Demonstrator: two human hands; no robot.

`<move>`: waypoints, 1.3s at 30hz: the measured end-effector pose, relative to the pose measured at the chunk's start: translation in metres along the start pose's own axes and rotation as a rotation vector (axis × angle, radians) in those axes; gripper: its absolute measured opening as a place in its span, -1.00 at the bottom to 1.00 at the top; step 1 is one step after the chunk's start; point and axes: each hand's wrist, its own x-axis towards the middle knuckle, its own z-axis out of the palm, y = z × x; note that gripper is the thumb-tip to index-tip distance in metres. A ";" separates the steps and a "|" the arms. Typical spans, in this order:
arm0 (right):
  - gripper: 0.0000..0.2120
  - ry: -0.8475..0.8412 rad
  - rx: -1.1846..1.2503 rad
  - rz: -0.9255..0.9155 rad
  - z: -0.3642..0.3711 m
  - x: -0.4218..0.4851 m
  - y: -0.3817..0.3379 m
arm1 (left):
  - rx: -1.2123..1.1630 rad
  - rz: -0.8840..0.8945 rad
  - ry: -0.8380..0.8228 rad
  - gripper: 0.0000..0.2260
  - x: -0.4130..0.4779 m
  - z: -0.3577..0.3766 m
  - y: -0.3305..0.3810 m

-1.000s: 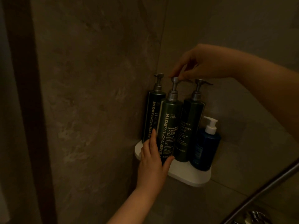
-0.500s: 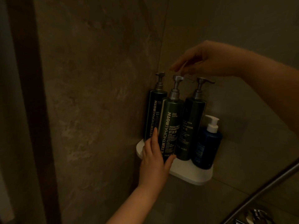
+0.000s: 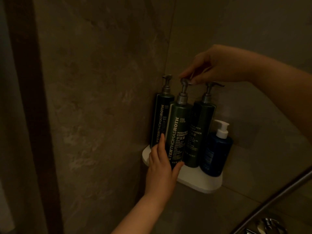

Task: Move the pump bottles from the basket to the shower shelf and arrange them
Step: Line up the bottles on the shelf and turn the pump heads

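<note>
Three tall dark green pump bottles stand upright on a white corner shelf (image 3: 199,182): the shampoo bottle (image 3: 163,114) against the left wall, the conditioner bottle (image 3: 179,132) in front, the cleanser bottle (image 3: 201,132) to its right. A shorter blue bottle (image 3: 216,152) with a white pump stands at the right end. My left hand (image 3: 162,168) holds the base of the conditioner bottle, thumb in front and fingers on its left side. My right hand (image 3: 217,65) pinches that bottle's silver pump head from above.
Stone-look tiled walls meet in the corner behind the shelf. A metal shower hose (image 3: 278,198) crosses the lower right, with a chrome fitting (image 3: 268,228) below it. A dark vertical frame (image 3: 25,115) stands at the left.
My right hand lifted slightly off the conditioner pump, then came back down onto it. My left hand stayed at the bottle's base.
</note>
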 end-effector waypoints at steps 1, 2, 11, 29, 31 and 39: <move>-0.72 0.005 -0.005 0.001 0.000 0.001 0.000 | -0.001 0.002 0.001 -0.11 0.000 0.000 0.000; -0.74 0.010 -0.013 0.001 0.001 0.002 0.000 | 0.003 0.005 0.004 -0.11 0.000 0.000 0.000; -0.77 0.030 -0.045 -0.024 0.001 0.002 -0.001 | 0.046 0.004 0.036 -0.08 -0.002 0.000 0.001; -0.85 0.187 -0.221 -0.044 0.009 -0.001 -0.004 | 0.138 0.016 0.006 -0.27 -0.006 -0.011 0.005; -0.84 0.189 -0.235 -0.042 0.008 0.000 -0.003 | 0.142 0.017 0.009 -0.27 -0.007 -0.011 0.006; -0.87 0.186 -0.211 -0.003 0.008 0.001 -0.002 | 0.193 0.032 0.044 -0.23 -0.007 -0.012 0.009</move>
